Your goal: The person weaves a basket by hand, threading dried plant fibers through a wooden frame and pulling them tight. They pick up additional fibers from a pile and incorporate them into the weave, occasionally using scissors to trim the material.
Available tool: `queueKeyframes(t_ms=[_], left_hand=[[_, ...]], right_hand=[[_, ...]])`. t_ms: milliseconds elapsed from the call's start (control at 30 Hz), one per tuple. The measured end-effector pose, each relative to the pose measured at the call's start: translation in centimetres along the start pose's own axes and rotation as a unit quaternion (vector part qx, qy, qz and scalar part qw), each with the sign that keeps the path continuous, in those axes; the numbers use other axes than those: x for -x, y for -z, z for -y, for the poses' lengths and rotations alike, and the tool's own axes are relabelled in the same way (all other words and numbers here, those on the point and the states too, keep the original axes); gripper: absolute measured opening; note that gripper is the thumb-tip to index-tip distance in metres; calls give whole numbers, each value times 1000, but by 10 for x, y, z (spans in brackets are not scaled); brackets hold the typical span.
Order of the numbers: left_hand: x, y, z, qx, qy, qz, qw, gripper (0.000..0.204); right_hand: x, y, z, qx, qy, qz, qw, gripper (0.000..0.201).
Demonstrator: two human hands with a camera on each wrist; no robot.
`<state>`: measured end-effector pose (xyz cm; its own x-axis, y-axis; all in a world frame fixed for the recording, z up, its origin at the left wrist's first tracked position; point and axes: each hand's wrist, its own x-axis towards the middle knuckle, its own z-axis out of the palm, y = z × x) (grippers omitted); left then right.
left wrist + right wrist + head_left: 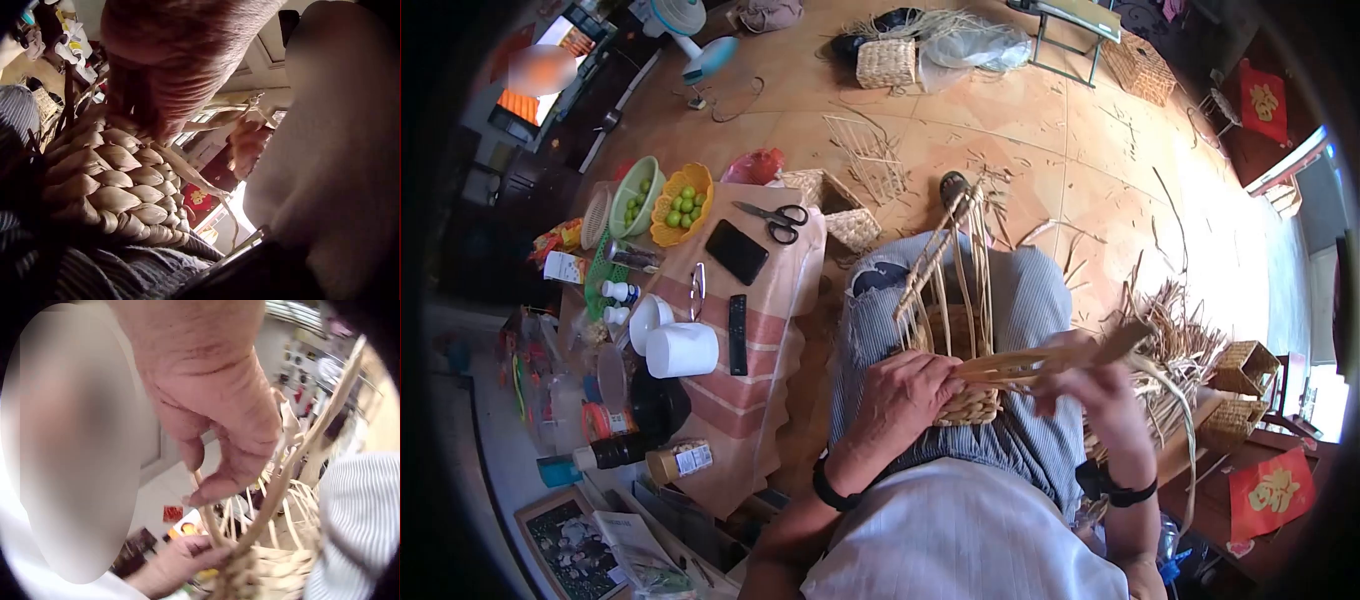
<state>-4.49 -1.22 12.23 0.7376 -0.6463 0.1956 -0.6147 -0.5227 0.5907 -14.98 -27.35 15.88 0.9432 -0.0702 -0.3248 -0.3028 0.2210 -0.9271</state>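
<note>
A small woven straw basket [970, 407] rests on the person's lap, with long unwoven strands [962, 270] rising from its far side. At its near rim the left hand [905, 393] grips the weave; the left wrist view shows plump, plaited rows of the basket wall [115, 181] just below that hand. The right hand [1095, 388], blurred in the head view, is off to the right of the basket. In the right wrist view its thumb and fingers pinch a pale straw strand [211, 519] that runs down to the rim beside the left hand [178, 559].
At left, a cloth-covered table [750, 410] bears scissors [783, 222], a phone [737, 252], a white cup [682, 350] and bowls of green fruit. Loose straw [1165, 350] is heaped at right near small woven baskets [1245, 368]. Straw scraps litter the tiled floor.
</note>
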Motion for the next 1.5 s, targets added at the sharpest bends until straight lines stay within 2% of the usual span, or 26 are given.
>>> queueKeyframes(t_ms=[67,100,133,200,233,267,300,400,467,533,600,667,733,767,867,933,1033,1067,1100,1167,1267,1333,1367,1433,1467,1500], left_hand=[[0,-3,-1,-10,8,-4,1000,18],[-1,-1,-2,-14,7,-2,1000,17],[2,-5,-1,11,40,0,999,17],[8,-24,13,7,7,-24,1000,20],[8,-23,7,-31,41,19,998,28],[7,-22,1,-68,76,62,993,36],[7,-23,-3,-75,66,66,993,46],[11,-42,-3,-85,18,19,996,77],[11,-38,-18,-169,41,41,984,100],[8,-38,-20,-263,14,6,965,100],[7,-45,-23,-312,13,38,949,95],[5,-47,-24,-335,21,73,939,89],[4,-46,-28,-329,36,117,936,82],[3,-44,-29,-322,28,98,941,73],[6,-55,-21,-346,10,56,937,70],[5,-46,-16,-260,-8,41,965,64],[10,-43,0,-151,-30,57,986,59],[12,-44,7,-116,-36,67,990,58],[12,-46,12,-83,-59,17,995,57],[15,-47,19,-101,-50,68,991,58],[14,-34,16,-81,-43,98,991,47],[16,-36,19,-71,-55,83,992,45],[16,-35,19,-66,-50,81,993,48],[13,-29,18,-54,-41,75,995,53],[11,-26,15,-45,-40,95,994,52],[9,-23,12,-36,-40,115,992,52]], right_hand=[[-17,-33,-3,104,21,76,991,44],[-24,-41,11,279,52,101,953,40],[-27,-56,11,172,65,77,980,37],[-43,-54,-4,55,-5,19,998,33],[-56,-51,-17,-31,18,-21,999,24],[-67,-45,-11,-36,19,-33,999,18],[-84,-44,-13,-75,75,-51,993,17],[-109,-45,4,5,96,-6,995,18],[-117,-54,0,91,151,3,984,20],[-115,-67,7,163,204,-5,965,16],[-115,-64,14,387,229,-25,893,12],[-115,-73,26,577,270,-72,768,10],[-109,-74,20,590,326,-66,736,9],[-110,-71,4,586,373,-74,715,8],[-109,-65,-15,592,392,-75,701,8],[-103,-75,-3,604,342,-68,717,10],[-79,-83,27,588,226,1,777,23],[-76,-89,29,580,215,-14,785,23],[-74,-95,30,573,205,-30,793,23],[-70,-95,26,567,187,-42,801,25],[-69,-80,-9,425,246,-96,866,25],[-68,-59,-30,328,220,-87,914,26],[-66,-49,-38,278,206,-82,934,26],[-57,-30,-43,49,106,-35,993,27],[-53,-21,-46,-68,52,-11,996,28],[-50,-13,-52,-92,54,-6,994,31]])
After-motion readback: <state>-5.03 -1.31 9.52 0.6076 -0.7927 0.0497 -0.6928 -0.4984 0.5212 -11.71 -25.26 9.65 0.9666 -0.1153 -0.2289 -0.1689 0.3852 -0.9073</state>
